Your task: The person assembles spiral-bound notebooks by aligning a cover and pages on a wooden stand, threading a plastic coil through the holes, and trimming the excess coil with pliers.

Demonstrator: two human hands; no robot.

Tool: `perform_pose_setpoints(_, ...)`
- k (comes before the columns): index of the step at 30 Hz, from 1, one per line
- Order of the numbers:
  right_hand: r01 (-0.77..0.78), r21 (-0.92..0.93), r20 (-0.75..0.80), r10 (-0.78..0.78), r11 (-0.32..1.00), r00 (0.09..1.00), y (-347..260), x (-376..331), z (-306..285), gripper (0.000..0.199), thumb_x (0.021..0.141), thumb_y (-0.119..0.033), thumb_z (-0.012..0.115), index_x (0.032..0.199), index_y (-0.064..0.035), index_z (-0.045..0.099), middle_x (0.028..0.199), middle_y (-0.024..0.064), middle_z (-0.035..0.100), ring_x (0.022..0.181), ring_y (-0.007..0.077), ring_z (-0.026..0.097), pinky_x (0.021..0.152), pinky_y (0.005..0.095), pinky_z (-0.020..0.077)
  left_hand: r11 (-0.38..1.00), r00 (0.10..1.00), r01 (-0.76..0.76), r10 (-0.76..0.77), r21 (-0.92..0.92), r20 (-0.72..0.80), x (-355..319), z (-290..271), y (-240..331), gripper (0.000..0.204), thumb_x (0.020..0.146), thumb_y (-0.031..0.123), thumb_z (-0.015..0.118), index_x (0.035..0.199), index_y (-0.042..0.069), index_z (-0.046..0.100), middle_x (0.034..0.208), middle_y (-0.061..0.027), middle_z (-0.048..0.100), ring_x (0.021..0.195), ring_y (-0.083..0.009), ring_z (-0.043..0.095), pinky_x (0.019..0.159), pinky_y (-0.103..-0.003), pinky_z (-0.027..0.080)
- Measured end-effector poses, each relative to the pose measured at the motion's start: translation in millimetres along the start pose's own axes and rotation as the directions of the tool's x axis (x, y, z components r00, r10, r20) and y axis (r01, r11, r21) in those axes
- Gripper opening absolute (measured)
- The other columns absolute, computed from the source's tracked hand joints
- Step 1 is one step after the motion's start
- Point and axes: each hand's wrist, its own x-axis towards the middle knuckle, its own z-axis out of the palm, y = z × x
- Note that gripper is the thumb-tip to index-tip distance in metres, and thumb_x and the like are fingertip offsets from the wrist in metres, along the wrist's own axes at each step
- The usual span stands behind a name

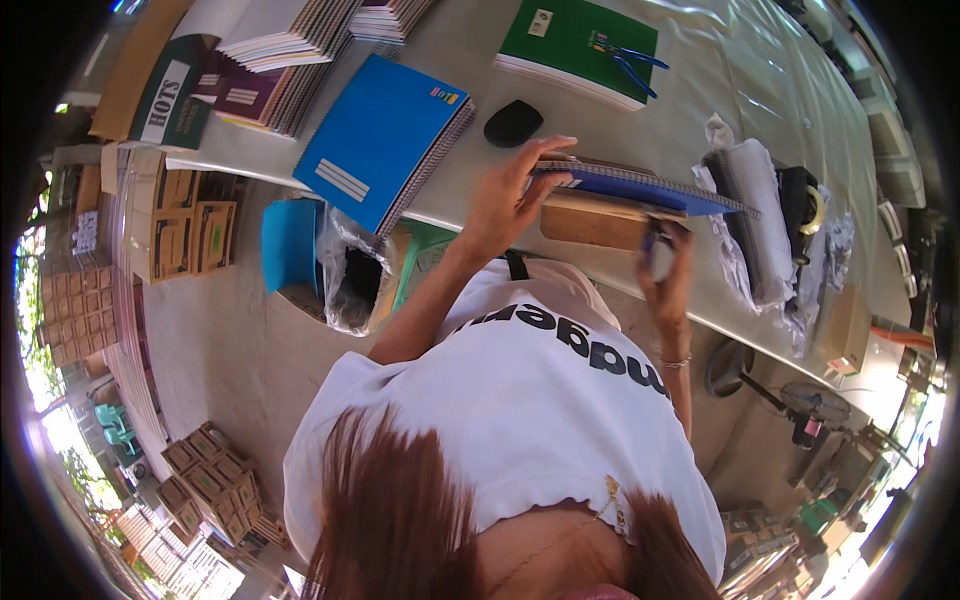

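Observation:
My left hand [505, 205] grips the left end of a blue spiral notebook [640, 186], fingers over its upper edge. The notebook is tilted up on the grey table, its wire coil along the top. Just below it lies a flat brown wooden block [590, 229]. My right hand [668, 270] is closed near the block's right end, around a small dark and pale item, blurred, whose kind I cannot make out. A black computer mouse [513, 123] rests beyond my left hand. Left of that lies a larger stack of blue spiral notebooks [385, 140].
A green notebook stack [575, 50] bears blue-handled pliers [634, 68]. Several spiral notebooks [290, 35] are piled at the far left. A wrapped plastic roll [755, 220] and a tape dispenser [800, 205] sit to the right. A standing fan [812, 402] is beyond the table edge.

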Motion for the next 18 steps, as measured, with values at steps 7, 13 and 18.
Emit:
perform_pose_setpoints(7, -0.252, -0.481, -0.236, 0.153, 0.840, 0.960, 124.9, -31.3, -24.1, 0.045, 0.086, -0.017, 0.063, 0.126, -0.0039, 0.047, 0.119, 0.0173, 0.050, 0.118, 0.0352, 0.044, 0.102, 0.0477, 0.0312, 0.997, 0.998, -0.047, 0.044, -0.067, -0.046, 9.3, 0.0, 5.2, 0.016, 0.092, 0.003, 0.056, 0.108, 0.000, 0.057, 0.096, -0.0101, 0.063, 0.086, -0.0163, 0.061, 0.074, -0.028, 0.047)
perform_pose_setpoints(13, -0.336, -0.523, -0.289, 0.208, 0.783, 0.934, 138.2, -34.3, -13.3, 0.042, 0.087, -0.025, 0.062, 0.126, -0.0117, 0.050, 0.124, 0.0138, 0.048, 0.122, 0.0350, 0.039, 0.106, 0.0513, 0.0243, 0.980, 0.962, -0.175, 0.150, -0.091, -0.230, 37.5, -76.9, 85.7, 0.020, 0.090, 0.009, 0.058, 0.109, 0.006, 0.058, 0.105, -0.0110, 0.061, 0.082, -0.0219, 0.062, 0.078, -0.034, 0.048)
perform_pose_setpoints(18, -0.356, -0.540, -0.307, 0.215, 0.763, 0.927, 144.0, -37.5, -12.8, 0.042, 0.086, -0.026, 0.063, 0.125, -0.0145, 0.051, 0.125, 0.0116, 0.048, 0.123, 0.0347, 0.039, 0.105, 0.0503, 0.0254, 0.880, 0.947, -0.268, 0.315, 0.392, -0.060, 65.4, -136.2, 152.1, 0.013, 0.080, 0.005, 0.042, 0.083, 0.002, 0.054, 0.071, -0.0121, 0.055, 0.065, -0.0299, 0.049, 0.065, -0.036, 0.042)
